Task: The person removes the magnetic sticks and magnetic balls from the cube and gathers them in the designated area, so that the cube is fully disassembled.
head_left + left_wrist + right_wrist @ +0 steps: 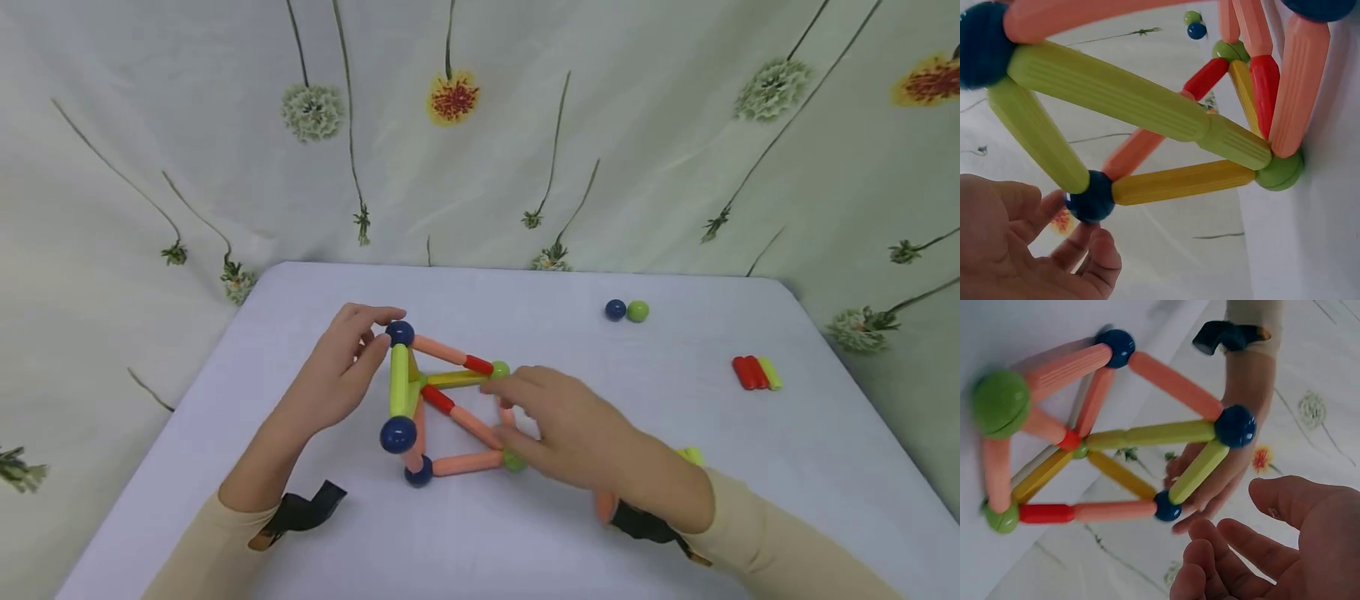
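Note:
A frame of ribbed rods and balls stands on the white table. My left hand [341, 367] pinches its upper, far blue ball [400, 333] between thumb and fingers. From that ball a yellow-green rod [399, 382] runs to a nearer raised blue ball [398, 434]. A third blue ball [417, 472] sits low, joined by a pink rod [467, 463] to a green ball [515, 461]. My right hand [562, 425] hovers beside the frame's right side. In the right wrist view, its fingers [1241, 550] are spread and hold nothing. Yellow and red-and-pink rods meet another green ball [1280, 170].
A loose blue ball [615, 310] and green ball [638, 312] lie at the back. Farther right are red rods [750, 372] beside a yellow-green rod [769, 373]. Other pieces, one yellow-green [691, 456], are partly hidden by my right forearm. Flowered cloth [480, 183] hangs behind the table.

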A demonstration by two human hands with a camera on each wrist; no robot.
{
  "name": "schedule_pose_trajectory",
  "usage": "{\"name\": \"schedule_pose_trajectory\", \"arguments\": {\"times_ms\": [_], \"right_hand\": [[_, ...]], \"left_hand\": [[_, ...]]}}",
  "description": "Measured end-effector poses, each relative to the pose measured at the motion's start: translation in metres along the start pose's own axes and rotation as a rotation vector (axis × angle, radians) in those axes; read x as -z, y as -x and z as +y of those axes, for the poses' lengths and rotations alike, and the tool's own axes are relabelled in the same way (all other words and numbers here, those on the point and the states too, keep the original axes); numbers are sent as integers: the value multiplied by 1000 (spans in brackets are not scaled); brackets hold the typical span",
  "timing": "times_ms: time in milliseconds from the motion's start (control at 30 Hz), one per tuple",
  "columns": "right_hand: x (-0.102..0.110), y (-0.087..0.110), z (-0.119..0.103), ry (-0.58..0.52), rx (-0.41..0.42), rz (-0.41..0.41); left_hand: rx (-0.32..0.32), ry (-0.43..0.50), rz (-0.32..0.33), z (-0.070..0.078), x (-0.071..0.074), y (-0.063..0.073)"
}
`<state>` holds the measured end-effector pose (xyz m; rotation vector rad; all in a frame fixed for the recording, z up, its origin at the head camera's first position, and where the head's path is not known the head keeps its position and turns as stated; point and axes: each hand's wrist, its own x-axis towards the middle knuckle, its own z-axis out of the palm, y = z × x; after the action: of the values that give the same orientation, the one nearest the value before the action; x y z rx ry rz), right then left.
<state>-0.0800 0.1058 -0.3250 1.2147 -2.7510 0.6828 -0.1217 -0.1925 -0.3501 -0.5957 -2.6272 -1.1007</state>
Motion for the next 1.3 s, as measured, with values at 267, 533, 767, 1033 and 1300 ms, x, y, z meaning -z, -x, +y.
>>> {"name": "schedule_pose_trajectory", "arguments": {"times_ms": [267,533,767,1033,1300], "right_hand": [[-36,-41,-42,134,306,104],[-48,-43,-50,198,303,65],[-42,-36,-35,111,326,104],[-29,-33,-12,-104,257,62],[-21,-28,10,-222,162,53]], "left_hand": [[122,298,-147,-18,-11,-10],[148,337,-121,-24,-5,1],[206,254,-32,-22,7,25],[255,198,70,-10,8,51],[291,134,93,23,-2,75]]}}
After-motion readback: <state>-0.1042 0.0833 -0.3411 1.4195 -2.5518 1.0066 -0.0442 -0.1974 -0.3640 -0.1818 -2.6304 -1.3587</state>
